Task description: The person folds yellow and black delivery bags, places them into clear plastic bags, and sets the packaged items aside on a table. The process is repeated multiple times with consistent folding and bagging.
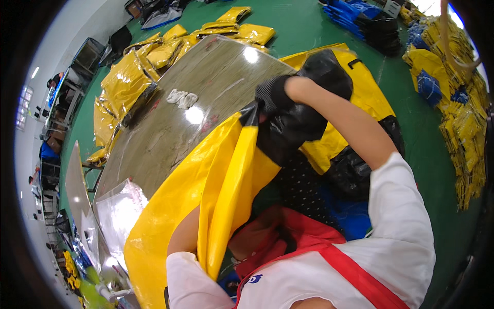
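A large glossy piece of yellow and black coated fabric drapes over the table's near edge and across my lap side. My right hand, in a dark knitted glove, is closed on its black upper corner above the table. My left forearm goes in behind the yellow folds, and the fabric hides that hand. Another yellow and black piece lies beyond and below my right arm, partly covered by it. Whether the two pieces are joined cannot be seen.
White crumpled gloves lie on the wood-patterned table. Yellow packages in clear wrap are heaped along its far left side. A tall stack of yellow pieces stands at right, with blue and black bundles farther back.
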